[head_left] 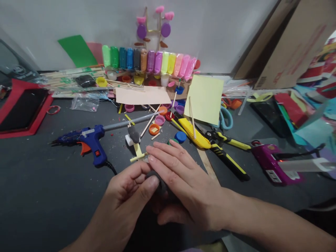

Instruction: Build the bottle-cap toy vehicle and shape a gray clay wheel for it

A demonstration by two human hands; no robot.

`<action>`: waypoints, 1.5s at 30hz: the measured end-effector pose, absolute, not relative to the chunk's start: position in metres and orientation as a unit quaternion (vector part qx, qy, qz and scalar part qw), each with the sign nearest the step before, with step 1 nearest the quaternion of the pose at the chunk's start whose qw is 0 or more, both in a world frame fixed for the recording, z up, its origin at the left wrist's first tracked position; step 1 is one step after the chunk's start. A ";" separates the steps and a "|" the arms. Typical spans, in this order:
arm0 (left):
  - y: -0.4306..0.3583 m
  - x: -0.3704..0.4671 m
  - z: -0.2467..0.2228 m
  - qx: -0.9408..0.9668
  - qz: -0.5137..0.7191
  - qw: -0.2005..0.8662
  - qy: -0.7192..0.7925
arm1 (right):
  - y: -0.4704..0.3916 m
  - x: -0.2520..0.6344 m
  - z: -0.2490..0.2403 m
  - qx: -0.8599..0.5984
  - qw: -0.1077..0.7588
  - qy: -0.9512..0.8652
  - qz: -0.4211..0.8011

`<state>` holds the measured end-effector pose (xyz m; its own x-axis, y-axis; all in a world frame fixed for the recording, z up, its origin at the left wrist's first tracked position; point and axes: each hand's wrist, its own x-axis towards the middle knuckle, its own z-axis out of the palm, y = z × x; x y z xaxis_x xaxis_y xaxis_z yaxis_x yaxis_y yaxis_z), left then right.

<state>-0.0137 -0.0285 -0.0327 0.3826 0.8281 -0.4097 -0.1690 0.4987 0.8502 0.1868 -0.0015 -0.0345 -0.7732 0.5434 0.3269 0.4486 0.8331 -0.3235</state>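
My left hand is closed on a dark grey lump, its thumb pressing the near side. Across the far side of the same lump lies my right hand, fingers pressed together and stretched toward the left fingertips. Most of the lump is hidden between the palms. Just beyond the fingers stands a small piece with a dark grey top, a white part and pale yellow sticks.
A blue glue gun lies at left. Right of centre are a yellow cutter, black-yellow pliers and a purple power block. Coloured clay packs, bottle caps, sticks and a yellow sheet fill the back.
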 end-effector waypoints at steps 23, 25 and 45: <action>-0.026 -0.011 -0.030 0.283 0.346 0.793 0.414 | 0.007 0.194 -0.028 -0.244 0.320 -0.851 0.338; -0.026 -0.010 -0.031 0.278 0.341 0.805 0.398 | 0.008 0.192 -0.029 -0.237 0.341 -0.836 0.358; -0.028 -0.012 -0.025 0.326 0.298 0.785 0.435 | 0.008 0.188 -0.033 -0.223 0.367 -0.835 0.343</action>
<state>-0.0121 -0.0276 -0.0252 0.4438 0.7510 -0.4888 -0.1839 0.6102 0.7706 0.1885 0.0082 -0.0327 -0.6302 0.6249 0.4607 0.1213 0.6654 -0.7366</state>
